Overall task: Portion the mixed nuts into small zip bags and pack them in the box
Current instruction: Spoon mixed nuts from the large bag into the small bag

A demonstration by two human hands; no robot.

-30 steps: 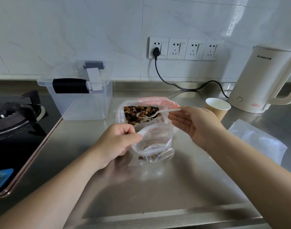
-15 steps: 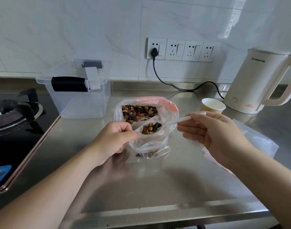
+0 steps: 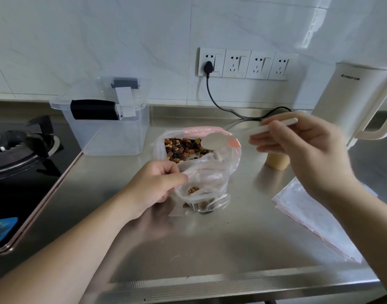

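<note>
A large clear bag of mixed nuts [image 3: 183, 149] stands open on the steel counter. In front of it my left hand [image 3: 154, 186] pinches the rim of a small zip bag [image 3: 206, 185], which stays open and has some nuts at its bottom. My right hand [image 3: 298, 148] holds a white plastic spoon [image 3: 216, 141] by the handle. The spoon's empty bowl hovers over the big bag's right side. A clear lidded box [image 3: 109, 126] with a black handle stands at the back left.
A stack of empty zip bags [image 3: 315, 218] lies at the right. A paper cup [image 3: 277, 162] stands behind my right hand, a white kettle [image 3: 350, 106] at the far right. A gas hob [image 3: 19, 150] borders the counter's left edge. A black cord [image 3: 221, 106] runs to the wall sockets.
The spoon carried nuts over the small bag half a second ago. It is now empty and back above the big bag, and more nuts lie in the small bag.
</note>
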